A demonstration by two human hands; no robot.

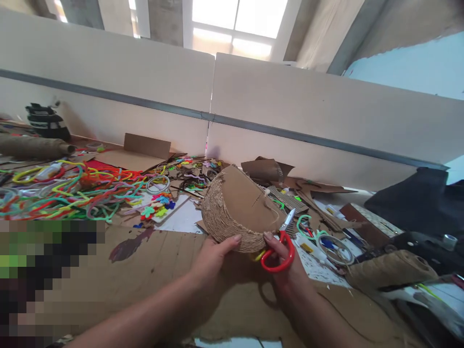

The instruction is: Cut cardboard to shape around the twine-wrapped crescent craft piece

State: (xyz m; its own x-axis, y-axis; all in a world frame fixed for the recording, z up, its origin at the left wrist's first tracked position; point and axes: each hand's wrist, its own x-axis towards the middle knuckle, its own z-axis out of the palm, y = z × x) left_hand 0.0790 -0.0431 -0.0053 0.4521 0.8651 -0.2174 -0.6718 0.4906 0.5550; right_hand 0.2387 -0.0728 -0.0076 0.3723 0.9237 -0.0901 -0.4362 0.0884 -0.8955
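Observation:
Between my hands is a cardboard piece (pixel 239 200) with rows of jute twine (pixel 219 222) laid along its curved left and lower border. My left hand (pixel 215 256) grips its lower edge, thumb on the twine rows. At the lower right, my right hand (pixel 286 263) pinches the same edge with the thumb on top. Red-handled scissors (pixel 279 263) are also held in that hand, their blades pointing up to the right. A loose twine end hangs by the cardboard's right side. The fingers beneath the piece are mostly hidden.
Colourful pipe cleaners (pixel 90 188) lie heaped at the left, near felt flowers (pixel 157 205). Tape rolls (pixel 335 249) and a twine spool (pixel 393 270) are at the right. A cardboard sheet (pixel 145 280) covers the front of the table; a white partition (pixel 145 82) stands behind.

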